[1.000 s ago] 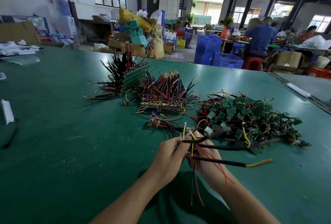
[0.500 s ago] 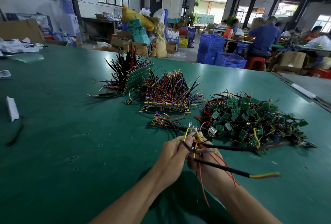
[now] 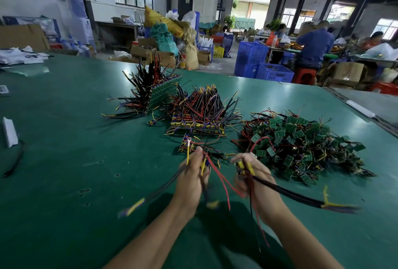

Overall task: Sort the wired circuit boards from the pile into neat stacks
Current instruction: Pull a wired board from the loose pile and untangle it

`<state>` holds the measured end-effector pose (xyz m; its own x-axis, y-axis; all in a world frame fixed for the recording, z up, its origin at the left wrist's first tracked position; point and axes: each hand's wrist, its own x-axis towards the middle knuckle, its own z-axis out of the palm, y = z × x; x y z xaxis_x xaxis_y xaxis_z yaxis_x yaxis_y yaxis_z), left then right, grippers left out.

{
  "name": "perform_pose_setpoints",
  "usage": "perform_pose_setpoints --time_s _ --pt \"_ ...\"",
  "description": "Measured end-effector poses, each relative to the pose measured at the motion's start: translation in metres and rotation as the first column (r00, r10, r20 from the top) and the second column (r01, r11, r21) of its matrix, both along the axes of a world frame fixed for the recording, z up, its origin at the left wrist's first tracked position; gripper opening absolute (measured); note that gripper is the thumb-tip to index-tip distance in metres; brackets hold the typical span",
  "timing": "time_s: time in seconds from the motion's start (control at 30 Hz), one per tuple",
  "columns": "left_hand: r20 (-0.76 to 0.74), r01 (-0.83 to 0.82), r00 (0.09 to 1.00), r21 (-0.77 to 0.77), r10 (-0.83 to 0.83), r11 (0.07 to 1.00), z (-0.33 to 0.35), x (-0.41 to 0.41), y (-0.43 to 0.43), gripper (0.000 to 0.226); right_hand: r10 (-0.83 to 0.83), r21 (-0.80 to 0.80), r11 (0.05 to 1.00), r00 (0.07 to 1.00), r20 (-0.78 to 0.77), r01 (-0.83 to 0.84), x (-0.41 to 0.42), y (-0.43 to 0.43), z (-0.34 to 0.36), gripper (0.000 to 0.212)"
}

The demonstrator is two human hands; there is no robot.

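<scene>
head | left hand curled round a wired board and its leads, blurred, left of the loose pile | right hand grips a second wired board, black cable trailing right, at the pile's near-left edge | flat stack just left of pile; tilted stack farther left | green table

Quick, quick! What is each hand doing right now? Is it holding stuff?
Left hand: closed, gripping a bunch of wires.
Right hand: closed, gripping a wired circuit board with a black cable.
</scene>
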<state>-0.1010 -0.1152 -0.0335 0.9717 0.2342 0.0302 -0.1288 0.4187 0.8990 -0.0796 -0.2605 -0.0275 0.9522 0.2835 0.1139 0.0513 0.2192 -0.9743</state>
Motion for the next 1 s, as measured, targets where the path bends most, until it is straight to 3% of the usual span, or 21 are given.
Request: perform_pose_setpoints --time_s 0.07,0.17,0.27,0.37,0.43,0.6,0.67,0.73,0.83,0.93,1.0 --pt "-0.027 0.030 0.999 -0.025 -0.031 0.999 0.005 0.001 0.001 0.042 0.057 -0.236 0.972 0.981 0.184 -0.012 0.004 -0.009 -0.002 0.026" --pt "0.045 -0.003 0.999 0.016 0.003 1.000 0.004 -0.002 -0.001 0.043 0.208 -0.567 0.822 0.898 0.388 0.055 0.006 -0.018 -0.011 0.027" --pt "0.080 -0.011 0.997 0.093 0.003 0.996 -0.002 -0.003 0.001 0.052 0.338 -0.763 0.635 0.845 0.415 0.121 0.005 -0.017 -0.009 0.024" --pt "0.048 0.002 0.999 0.008 -0.002 1.000 -0.003 -0.002 0.002 0.046 0.431 -0.890 0.418 0.823 0.371 0.183 0.004 -0.015 -0.010 0.014" --pt "0.040 0.016 0.999 -0.025 -0.015 1.000 -0.004 -0.003 0.001 0.037 0.426 -0.911 0.378 0.842 0.331 0.167 0.002 -0.014 -0.008 0.036" --pt "0.112 -0.034 0.993 0.086 0.024 0.996 0.003 -0.009 -0.001 0.040 0.190 -0.841 0.509 0.929 0.319 0.185 0.001 -0.019 -0.001 0.054" --pt "0.166 -0.108 0.981 0.050 0.098 0.993 0.004 -0.010 -0.003 0.040 0.043 -0.749 0.590 0.915 0.400 0.300 0.003 -0.023 0.000 0.061" --pt "0.210 -0.163 0.965 0.025 0.155 0.986 0.004 -0.011 -0.006 0.040 -0.063 -0.578 0.722 0.869 0.491 0.379 0.003 -0.022 0.002 0.049" --pt "0.261 -0.199 0.953 0.145 0.156 0.969 -0.001 -0.011 -0.014 0.048 -0.006 -0.391 0.883 0.838 0.545 0.261 -0.007 -0.012 0.007 0.011" --pt "0.270 -0.140 0.958 0.166 0.091 0.976 -0.003 -0.012 -0.021 0.034 0.123 -0.307 0.950 0.832 0.541 0.059 -0.020 0.002 0.005 0.019" --pt "0.256 -0.102 0.964 0.120 0.068 0.988 -0.004 -0.012 -0.025 0.032 0.065 -0.271 0.958 0.849 0.524 0.094 -0.021 0.009 0.004 0.023"
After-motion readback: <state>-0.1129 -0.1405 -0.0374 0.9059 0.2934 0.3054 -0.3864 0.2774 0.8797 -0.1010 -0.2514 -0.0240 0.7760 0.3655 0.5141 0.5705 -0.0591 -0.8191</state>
